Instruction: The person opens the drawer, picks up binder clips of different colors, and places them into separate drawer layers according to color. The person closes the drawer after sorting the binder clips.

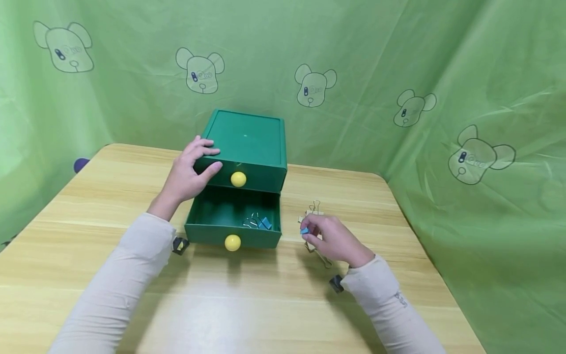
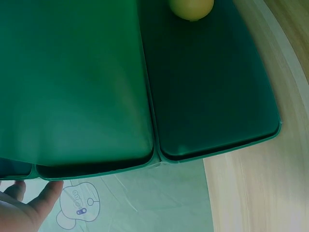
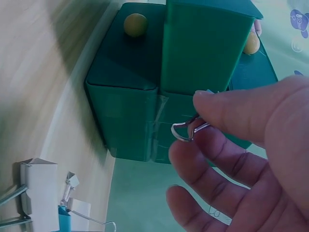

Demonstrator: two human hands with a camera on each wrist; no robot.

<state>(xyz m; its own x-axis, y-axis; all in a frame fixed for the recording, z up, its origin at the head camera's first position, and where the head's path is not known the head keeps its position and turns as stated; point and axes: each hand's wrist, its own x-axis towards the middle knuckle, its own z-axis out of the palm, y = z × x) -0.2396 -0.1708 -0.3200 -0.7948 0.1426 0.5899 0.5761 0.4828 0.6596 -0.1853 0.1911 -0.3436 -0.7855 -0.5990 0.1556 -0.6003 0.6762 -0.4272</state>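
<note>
A green three-tier drawer box stands on the table with its middle drawer pulled out. Blue binder clips with silver wire handles lie at the right inside that drawer. My left hand rests on the box's upper left front corner, fingers spread on the top and thumb at the front edge. To the right of the drawer, my right hand pinches a small blue binder clip between thumb and fingers. Its wire handle shows in the right wrist view. White binder clips lie beneath this hand, partly hidden in the head view.
Yellow round knobs mark the drawer fronts, including the top knob and the pulled-out drawer's knob. The bottom drawer is closed. A wooden table carries everything, with a green curtain behind and at the sides.
</note>
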